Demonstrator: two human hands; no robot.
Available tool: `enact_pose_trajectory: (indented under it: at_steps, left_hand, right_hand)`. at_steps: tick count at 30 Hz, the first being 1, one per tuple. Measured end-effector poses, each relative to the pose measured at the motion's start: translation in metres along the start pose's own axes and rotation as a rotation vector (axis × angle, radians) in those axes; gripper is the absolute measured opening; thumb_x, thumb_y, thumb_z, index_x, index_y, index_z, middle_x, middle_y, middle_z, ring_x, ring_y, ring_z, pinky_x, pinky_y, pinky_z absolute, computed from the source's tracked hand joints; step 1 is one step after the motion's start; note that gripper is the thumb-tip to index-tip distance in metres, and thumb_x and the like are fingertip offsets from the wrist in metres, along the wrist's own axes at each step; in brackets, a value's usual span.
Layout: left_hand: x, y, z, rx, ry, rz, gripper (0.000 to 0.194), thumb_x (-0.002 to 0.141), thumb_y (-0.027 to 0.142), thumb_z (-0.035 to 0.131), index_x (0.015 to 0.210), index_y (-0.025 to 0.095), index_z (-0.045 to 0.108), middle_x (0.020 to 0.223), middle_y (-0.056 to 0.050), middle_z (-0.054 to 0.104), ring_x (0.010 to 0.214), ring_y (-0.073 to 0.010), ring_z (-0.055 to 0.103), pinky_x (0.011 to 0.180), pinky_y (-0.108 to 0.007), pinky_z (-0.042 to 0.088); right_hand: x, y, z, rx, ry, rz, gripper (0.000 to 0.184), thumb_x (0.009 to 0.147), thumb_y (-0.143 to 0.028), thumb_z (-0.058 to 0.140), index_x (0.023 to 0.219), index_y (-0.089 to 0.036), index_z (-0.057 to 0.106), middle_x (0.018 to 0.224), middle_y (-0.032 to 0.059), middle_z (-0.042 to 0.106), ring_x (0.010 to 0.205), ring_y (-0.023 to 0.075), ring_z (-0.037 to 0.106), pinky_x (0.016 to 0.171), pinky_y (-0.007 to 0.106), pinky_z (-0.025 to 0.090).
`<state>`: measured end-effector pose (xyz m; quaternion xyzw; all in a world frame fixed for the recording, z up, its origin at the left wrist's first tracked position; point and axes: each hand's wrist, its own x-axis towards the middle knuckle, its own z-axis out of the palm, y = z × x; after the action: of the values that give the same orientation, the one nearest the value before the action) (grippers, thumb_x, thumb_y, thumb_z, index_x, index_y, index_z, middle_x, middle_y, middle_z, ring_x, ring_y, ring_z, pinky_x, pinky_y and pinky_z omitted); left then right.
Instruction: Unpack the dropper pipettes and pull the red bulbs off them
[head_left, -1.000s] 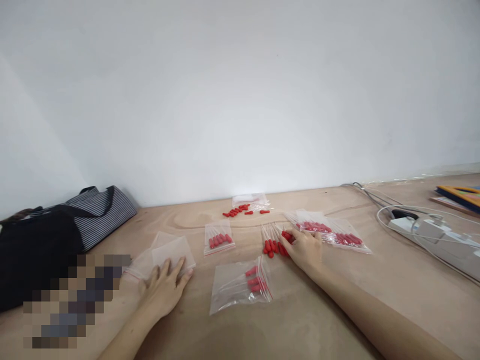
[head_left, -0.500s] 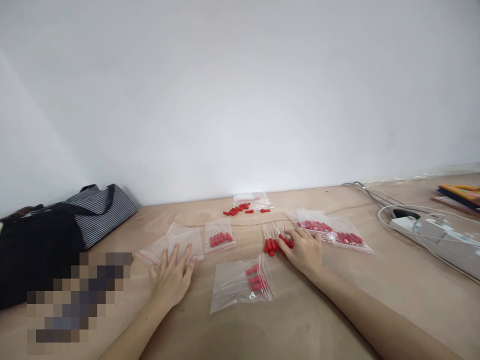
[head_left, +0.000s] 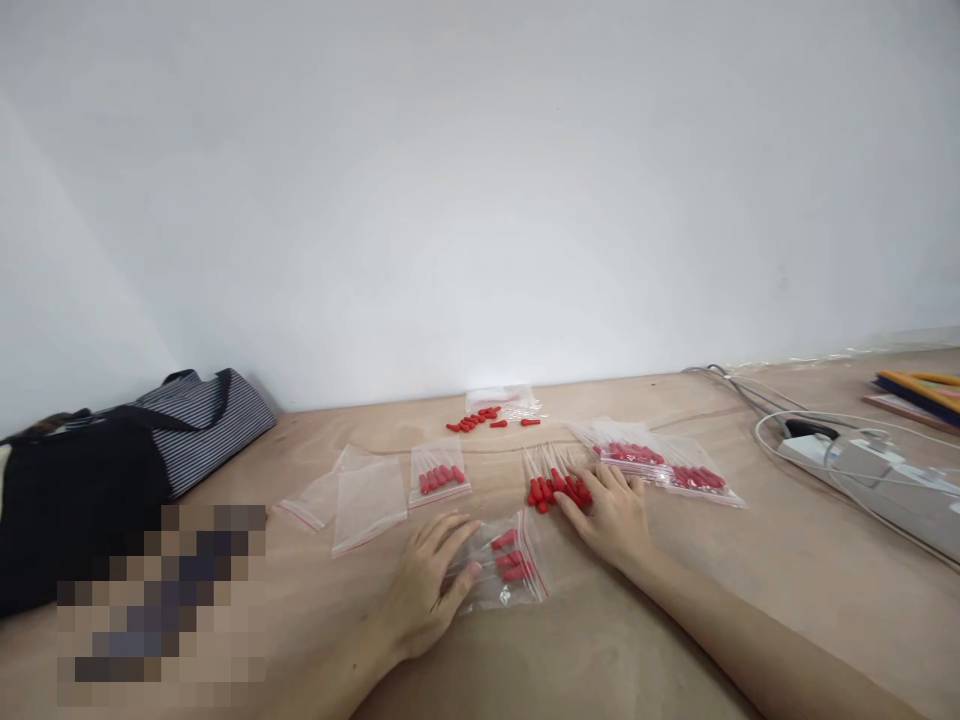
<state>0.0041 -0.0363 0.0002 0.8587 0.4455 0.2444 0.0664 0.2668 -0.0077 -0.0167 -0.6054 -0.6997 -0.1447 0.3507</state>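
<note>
Along the left edge of the bench (head_left: 750,560), a striped bag (head_left: 199,420) lay against the wall beside a dark bundle. Next came two empty bags (head_left: 352,492), flat and overlapping, and just beyond them a small sealed bag (head_left: 438,472) of red-capped pieces.

Near the middle, the left hand (head_left: 427,585) lay flat with its fingers spread wide on the near bag (head_left: 504,572), pressing the clear film down and gripping nothing. That bag lay close to the person, between the two hands, with a few red caps inside near its red-striped edge. It looked light, thin and slippery, apt to slide on the wood unless pinned; the best hold seemed to be its open edge, pinched between finger and thumb.

Behind it, by the wall, loose red caps (head_left: 487,418) were scattered before another clear bag.

Further right, the right hand (head_left: 611,510) rested palm down, fingers stretched onto a loose pile of pipettes (head_left: 551,485), red bulbs toward the person; whether it pinched one I could not tell. These looked light and slender, with soft bulbs, and easiest to take by the bulb end.

Right of the hand lay filled bags (head_left: 660,465), then white cables and a power strip (head_left: 862,465), and books at the far corner.
</note>
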Motion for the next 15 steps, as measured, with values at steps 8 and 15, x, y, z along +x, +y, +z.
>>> enact_pose_trajectory:
  at_steps: [8, 15]
  left_hand:
    - [-0.002, -0.004, -0.006, -0.027, -0.136, -0.048, 0.037, 0.088, 0.033, 0.034, 0.122, 0.024, 0.045, 0.123, -0.005, 0.05, 0.117, -0.021, 0.041, 0.098, -0.038, 0.036]
    - [-0.005, 0.0, -0.01, -0.004, -0.244, 0.074, 0.048, 0.086, 0.035, 0.04, 0.132, 0.029, 0.029, 0.136, -0.002, 0.036, 0.125, -0.023, 0.03, 0.104, -0.047, 0.024]
  right_hand:
    - [0.007, -0.003, 0.003, 0.02, -0.088, 0.025, 0.022, 0.079, -0.038, 0.048, 0.087, -0.025, 0.064, 0.078, 0.003, 0.06, 0.078, 0.0194, 0.049, 0.069, 0.033, 0.023]
    - [0.0, -0.008, -0.008, 0.235, -0.122, -0.067, 0.02, 0.079, -0.03, 0.048, 0.091, -0.024, 0.063, 0.077, 0.0033, 0.058, 0.077, 0.0177, 0.048, 0.069, 0.032, 0.026]
